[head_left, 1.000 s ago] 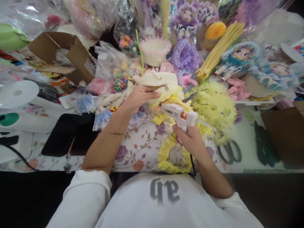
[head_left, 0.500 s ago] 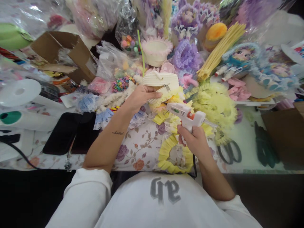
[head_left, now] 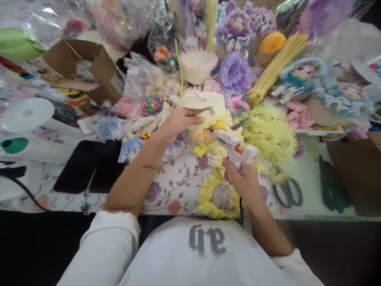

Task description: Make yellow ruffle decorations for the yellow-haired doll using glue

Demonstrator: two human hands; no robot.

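Observation:
My left hand (head_left: 177, 123) is closed around a cream woven basket (head_left: 203, 101) with a yellow ruffled trim (head_left: 212, 119) and a metal clip on its rim. It holds the basket above the table's middle. My right hand (head_left: 244, 180) grips a white hot glue gun (head_left: 235, 146), its nozzle pointing right, just below and right of the basket. A loop of yellow pleated ribbon (head_left: 208, 196) lies on the floral tablecloth (head_left: 175, 186) under the right hand.
Black scissors (head_left: 287, 192) and dark green pliers (head_left: 330, 186) lie at the right. Two black phones (head_left: 89, 167) lie at the left beside a white spool (head_left: 25, 115). A cardboard box (head_left: 86, 69), bags of beads, purple flowers and yellow sticks (head_left: 278, 65) crowd the back.
My right hand with the glue gun has drifted right and slightly down, away from the basket. The left hand and basket have stayed put.

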